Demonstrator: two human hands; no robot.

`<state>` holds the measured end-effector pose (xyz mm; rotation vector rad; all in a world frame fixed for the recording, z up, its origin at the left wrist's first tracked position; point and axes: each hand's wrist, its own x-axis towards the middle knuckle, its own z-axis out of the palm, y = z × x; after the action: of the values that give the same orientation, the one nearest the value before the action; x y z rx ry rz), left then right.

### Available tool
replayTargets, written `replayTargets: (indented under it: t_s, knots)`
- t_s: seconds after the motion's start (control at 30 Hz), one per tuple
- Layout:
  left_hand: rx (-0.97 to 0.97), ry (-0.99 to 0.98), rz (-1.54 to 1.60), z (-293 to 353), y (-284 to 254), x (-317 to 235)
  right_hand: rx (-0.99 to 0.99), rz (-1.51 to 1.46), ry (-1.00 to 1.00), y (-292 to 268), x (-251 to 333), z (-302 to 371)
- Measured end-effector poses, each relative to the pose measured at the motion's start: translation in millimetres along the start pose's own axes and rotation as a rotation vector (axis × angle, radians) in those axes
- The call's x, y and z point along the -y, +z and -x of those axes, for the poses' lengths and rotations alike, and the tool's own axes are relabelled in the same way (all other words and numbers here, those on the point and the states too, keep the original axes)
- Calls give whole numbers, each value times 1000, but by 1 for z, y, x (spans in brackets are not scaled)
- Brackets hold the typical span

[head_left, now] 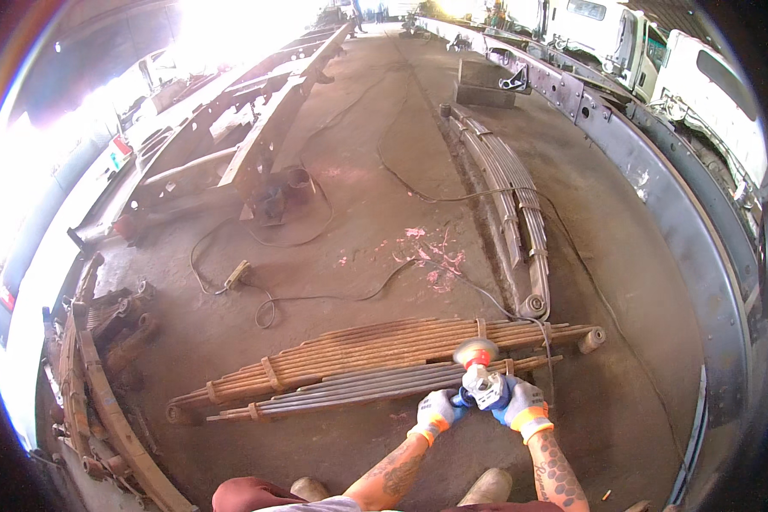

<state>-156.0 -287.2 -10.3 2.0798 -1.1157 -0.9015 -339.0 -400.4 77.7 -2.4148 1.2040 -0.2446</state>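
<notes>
A silver-and-red hand-held angle grinder (484, 386) is held in front of the person, above the near side of two stacked-steel leaf springs on the floor. Its round, pale disc (475, 351) points away from the body and overlaps the springs in view; whether it touches them, I cannot tell. The left hand (439, 410), in a grey-and-blue work glove with an orange-edged cuff, grips the tool's left side, its fingers curled inward around it. The right hand (521, 403), gloved alike, has its fingers closed around the right side; some fingertips of both hands are hidden.

The nearer leaf spring (350, 386), mostly bare grey metal with rusty clamps, lies alongside the longer, rust-brown leaf spring (367, 346) just beyond it. A thin dark cable (341, 297) runs across the brown concrete floor (358, 209), past bright pink splashes (435, 256). Farther right, a long, brownish-grey pair of leaf springs (520, 196) stretches away from the person. At the left lies a pile of curved, rusty steel parts (102, 384). Long metal truck frames flank the floor, a pale one (269, 128) left and a dark grey one (657, 179) right, with white truck cabs (717, 94) beyond the latter.
</notes>
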Motion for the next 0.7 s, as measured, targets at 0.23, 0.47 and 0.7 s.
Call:
replayTargets:
  t_s: [0.23,0.47,0.7]
  knots:
    - [-24,-26,-63,3,-2,8,31,5,15,6,5,-1]
    - [-146,-137,-138,-6,-3,1,106,15,66,-21,29,-14]
    - [-46,9,-43,-2,2,0,27,-86,88,21,-8,-2]
